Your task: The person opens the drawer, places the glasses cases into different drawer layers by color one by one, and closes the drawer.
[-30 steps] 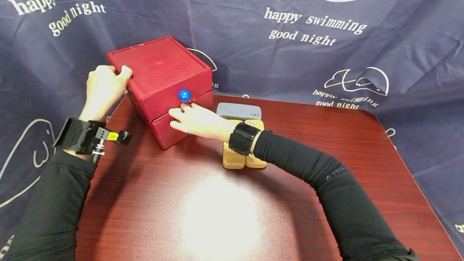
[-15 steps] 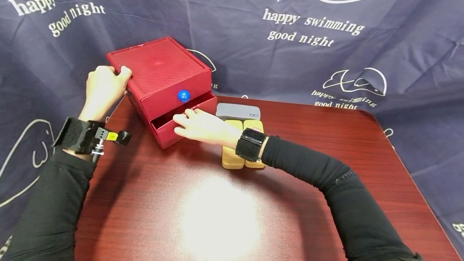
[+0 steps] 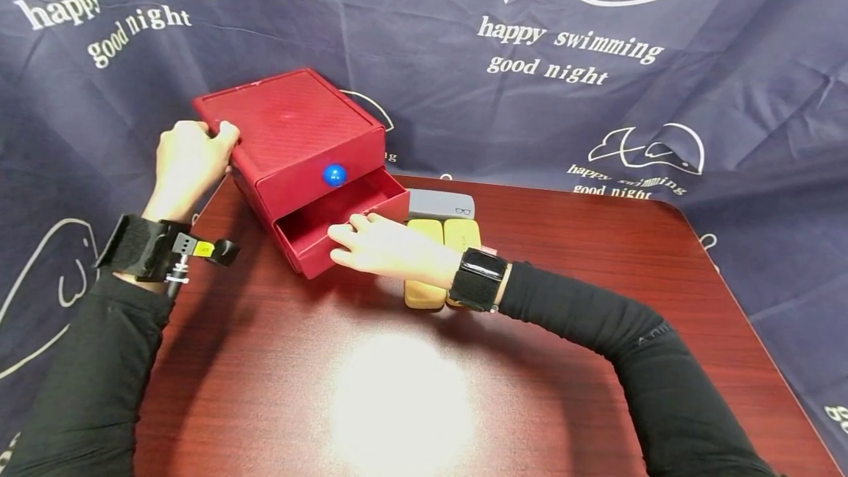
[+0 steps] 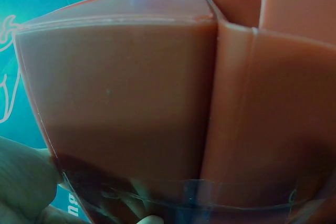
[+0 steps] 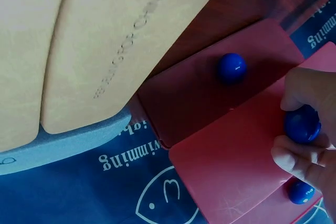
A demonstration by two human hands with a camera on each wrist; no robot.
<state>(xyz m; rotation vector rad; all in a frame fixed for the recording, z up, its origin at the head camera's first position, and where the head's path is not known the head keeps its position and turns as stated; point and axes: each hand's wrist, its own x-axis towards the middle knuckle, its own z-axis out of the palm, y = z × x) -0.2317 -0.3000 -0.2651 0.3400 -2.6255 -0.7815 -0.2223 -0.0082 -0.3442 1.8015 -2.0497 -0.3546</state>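
Observation:
A red two-drawer box (image 3: 291,124) stands at the table's far left. My left hand (image 3: 199,146) grips its rear left corner; in the left wrist view the box's side (image 4: 131,87) fills the frame. The lower drawer (image 3: 344,201) stands partly pulled out, and its inside looks bare. My right hand (image 3: 347,241) is at the drawer's front. In the right wrist view its fingers (image 5: 307,156) pinch the drawer's blue knob (image 5: 302,124). The upper drawer's blue knob (image 3: 334,174) is free, and that drawer is closed.
Two yellow cases (image 3: 424,230) lie side by side under my right wrist, with a grey glasses case (image 3: 440,204) behind them, right of the drawer. The dark red table (image 3: 596,300) is backed by a navy printed cloth (image 3: 530,94).
The lower drawer has slid out toward me as my right hand drew back with its knob. My left hand has stayed on the box's corner.

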